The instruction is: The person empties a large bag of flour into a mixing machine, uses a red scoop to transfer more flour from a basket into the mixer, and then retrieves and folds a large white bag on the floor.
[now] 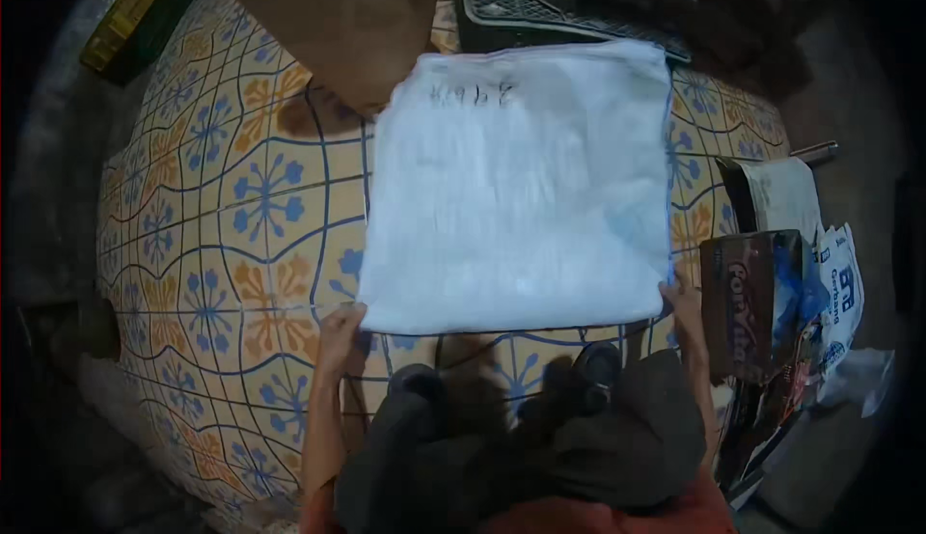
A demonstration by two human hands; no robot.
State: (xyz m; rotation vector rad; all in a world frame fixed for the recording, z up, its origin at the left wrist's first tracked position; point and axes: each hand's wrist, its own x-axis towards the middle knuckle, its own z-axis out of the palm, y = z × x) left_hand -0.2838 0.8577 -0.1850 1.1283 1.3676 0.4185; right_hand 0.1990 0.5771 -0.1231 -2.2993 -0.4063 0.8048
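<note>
A broad, flat white sack point(521, 196) spreads out in front of me, with dark handwritten marks near its far edge and a thin bluish line along its right side. My left hand point(340, 331) pinches its near left corner, fingers closed on the edge. At the near right corner, my right hand point(683, 304) grips the sack in the same way. The sack's near edge runs fairly straight between both hands, just beyond my feet. Its surface is a little wrinkled, and the fingertips are partly hidden by the material.
Patterned floor tiles point(260, 196) lie around the sack. A brown board or carton point(338, 23) stands at the far left, and a dark crate point(540, 27) with small items is beyond the sack. On the right are a brown printed box point(752, 302) and plastic bags point(841, 293). A yellow-green crate point(135, 13) sits far left.
</note>
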